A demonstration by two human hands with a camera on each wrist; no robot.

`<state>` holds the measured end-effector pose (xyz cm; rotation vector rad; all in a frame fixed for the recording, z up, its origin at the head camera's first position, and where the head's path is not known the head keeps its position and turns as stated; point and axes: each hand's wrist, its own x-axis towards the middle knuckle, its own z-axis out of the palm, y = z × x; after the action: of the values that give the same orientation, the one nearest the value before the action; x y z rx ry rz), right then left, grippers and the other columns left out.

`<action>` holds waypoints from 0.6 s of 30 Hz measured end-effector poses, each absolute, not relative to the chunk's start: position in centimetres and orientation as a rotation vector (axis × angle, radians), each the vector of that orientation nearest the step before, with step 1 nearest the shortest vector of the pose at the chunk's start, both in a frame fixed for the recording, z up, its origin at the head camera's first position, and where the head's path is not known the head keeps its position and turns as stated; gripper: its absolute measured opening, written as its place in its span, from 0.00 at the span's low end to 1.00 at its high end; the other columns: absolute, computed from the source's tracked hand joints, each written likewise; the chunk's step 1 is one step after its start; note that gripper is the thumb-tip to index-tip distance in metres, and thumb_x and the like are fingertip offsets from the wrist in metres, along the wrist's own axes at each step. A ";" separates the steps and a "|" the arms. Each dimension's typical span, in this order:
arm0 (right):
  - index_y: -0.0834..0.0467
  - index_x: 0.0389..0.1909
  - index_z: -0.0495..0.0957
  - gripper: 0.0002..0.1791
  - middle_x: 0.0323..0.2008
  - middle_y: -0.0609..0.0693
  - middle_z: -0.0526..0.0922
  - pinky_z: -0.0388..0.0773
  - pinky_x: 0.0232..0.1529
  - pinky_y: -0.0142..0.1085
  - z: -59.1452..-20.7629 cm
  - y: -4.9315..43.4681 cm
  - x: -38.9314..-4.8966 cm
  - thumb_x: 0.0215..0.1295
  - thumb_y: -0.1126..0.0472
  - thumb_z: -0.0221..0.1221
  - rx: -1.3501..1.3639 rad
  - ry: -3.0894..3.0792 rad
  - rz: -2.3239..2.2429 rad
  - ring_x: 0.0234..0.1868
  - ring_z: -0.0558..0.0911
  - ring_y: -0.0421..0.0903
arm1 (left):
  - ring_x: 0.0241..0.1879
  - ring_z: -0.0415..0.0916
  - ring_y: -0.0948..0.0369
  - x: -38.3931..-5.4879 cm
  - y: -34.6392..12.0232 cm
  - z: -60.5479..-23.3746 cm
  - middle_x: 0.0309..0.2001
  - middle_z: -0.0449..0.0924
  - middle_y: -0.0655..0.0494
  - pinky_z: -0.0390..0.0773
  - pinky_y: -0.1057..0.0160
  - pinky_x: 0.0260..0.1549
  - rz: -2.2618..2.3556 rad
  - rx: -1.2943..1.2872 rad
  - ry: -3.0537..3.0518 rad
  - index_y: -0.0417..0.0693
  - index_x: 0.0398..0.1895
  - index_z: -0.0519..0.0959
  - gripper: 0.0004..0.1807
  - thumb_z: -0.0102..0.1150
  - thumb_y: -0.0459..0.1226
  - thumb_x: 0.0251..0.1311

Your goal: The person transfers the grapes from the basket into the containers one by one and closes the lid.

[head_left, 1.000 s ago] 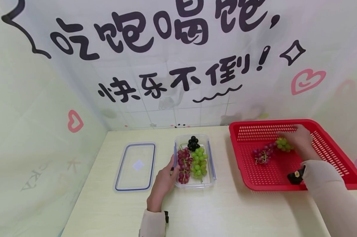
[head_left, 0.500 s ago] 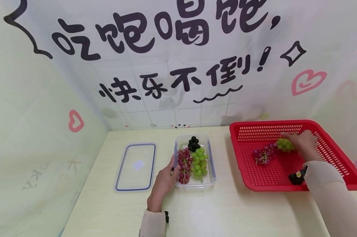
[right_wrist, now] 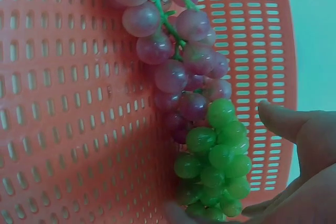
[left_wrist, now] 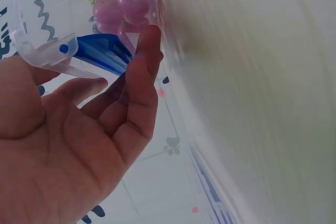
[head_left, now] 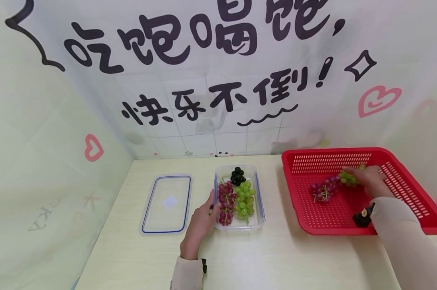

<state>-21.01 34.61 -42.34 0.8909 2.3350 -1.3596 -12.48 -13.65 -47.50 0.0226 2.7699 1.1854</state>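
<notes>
My left hand (head_left: 200, 221) holds the left side wall of a clear lunch box (head_left: 239, 227) with blue seals. In the left wrist view its fingers (left_wrist: 139, 100) curl around the side by the blue-edged latch (left_wrist: 102, 52). Red grapes (head_left: 225, 201), green grapes (head_left: 245, 199) and a small black bunch (head_left: 237, 176) lie inside the box. My right hand (head_left: 372, 179) is in the red basket (head_left: 349, 230), over a green grape bunch (right_wrist: 215, 166). Its thumb (right_wrist: 283, 121) stands apart from the grapes, and the other fingers are mostly hidden.
A purple grape bunch (head_left: 321, 189) lies in the basket, against the green one. The clear lid (head_left: 166, 219) with a blue seal lies flat on the table (head_left: 240, 262), left of the box. A printed cloth (head_left: 204, 121) hangs behind the table.
My right hand has come down over the green bunch in the basket, covering more of it. The left hand and the box have stayed in place.
</notes>
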 end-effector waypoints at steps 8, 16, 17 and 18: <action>0.70 0.69 0.12 0.60 0.69 0.78 0.28 0.58 0.68 0.62 -42.8 34.5 -21.8 0.70 0.42 0.50 0.897 2.306 -1.332 0.69 0.49 0.74 | 0.18 0.65 0.59 -12.5 -13.7 -47.6 0.32 0.79 0.48 0.68 0.60 0.23 1.187 0.027 2.748 0.50 0.79 0.50 0.32 0.41 0.47 0.77; 0.67 0.72 0.17 0.59 0.68 0.80 0.23 0.51 0.67 0.68 -42.8 34.5 -21.6 0.69 0.46 0.54 0.801 2.346 -1.399 0.70 0.41 0.78 | 0.19 0.67 0.60 -12.6 -13.7 -47.6 0.38 0.82 0.43 0.69 0.60 0.23 1.184 0.025 2.750 0.50 0.79 0.50 0.32 0.41 0.47 0.77; 0.67 0.73 0.19 0.57 0.68 0.80 0.24 0.51 0.67 0.68 -42.9 34.5 -21.5 0.69 0.48 0.54 0.792 2.354 -1.411 0.70 0.41 0.78 | 0.19 0.67 0.60 -12.6 -13.7 -47.6 0.39 0.82 0.43 0.69 0.60 0.23 1.182 0.024 2.750 0.50 0.79 0.50 0.32 0.41 0.47 0.77; 0.67 0.74 0.21 0.57 0.69 0.80 0.26 0.51 0.68 0.68 -42.9 34.5 -21.5 0.69 0.48 0.55 0.785 2.360 -1.424 0.70 0.42 0.78 | 0.19 0.66 0.59 -12.6 -13.7 -47.6 0.36 0.81 0.44 0.69 0.60 0.23 1.178 0.023 2.749 0.50 0.79 0.50 0.32 0.41 0.48 0.77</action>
<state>-21.50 34.52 -42.89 0.7850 2.3603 -1.4238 -12.55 -13.74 -47.57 0.0231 2.7489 1.1776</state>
